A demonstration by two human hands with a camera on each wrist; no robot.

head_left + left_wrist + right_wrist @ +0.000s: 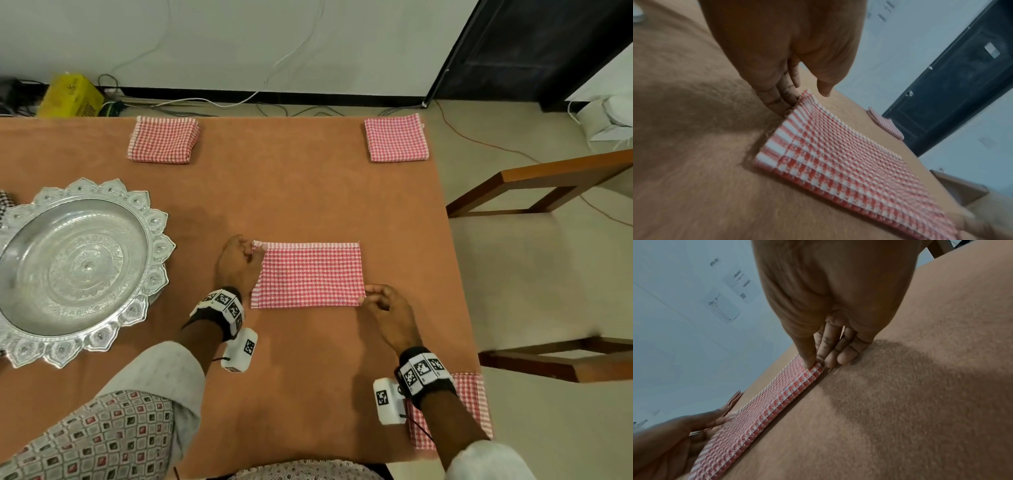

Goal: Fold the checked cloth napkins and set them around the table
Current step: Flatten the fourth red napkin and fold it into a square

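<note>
Both hands' grip pinched on opposite corners: left hand (239, 263), right hand (387, 308), flat napkin (310, 275), bare table (291, 192) around.

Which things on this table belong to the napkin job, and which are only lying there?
Job:
- half-folded red checked cloth napkin, held by left hand and right hand
- two folded red checked napkins at the far edge

Lying about:
- ornate silver metal tray
- wooden chair
</note>
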